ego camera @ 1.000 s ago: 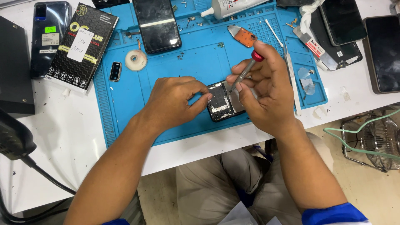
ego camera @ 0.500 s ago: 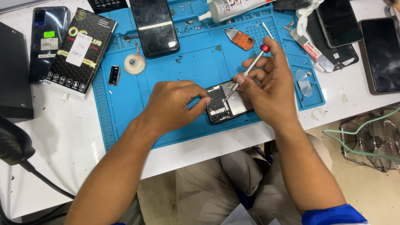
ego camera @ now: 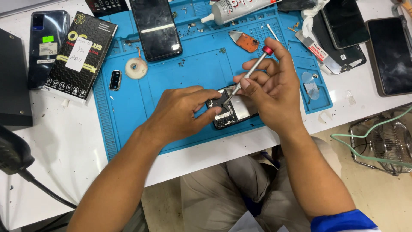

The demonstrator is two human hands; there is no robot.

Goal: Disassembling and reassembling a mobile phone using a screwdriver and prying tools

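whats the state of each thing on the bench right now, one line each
opened phone: back off, insides showing, flat on the blue mat
left hand: steadying the opened phone
right hand: gripping the screwdriver
screwdriver: tilted, tip down in the opened phone
black phone: screen dark, lying flat
glue tube: capped, on its side
tape roll: lying flat
black box: closed
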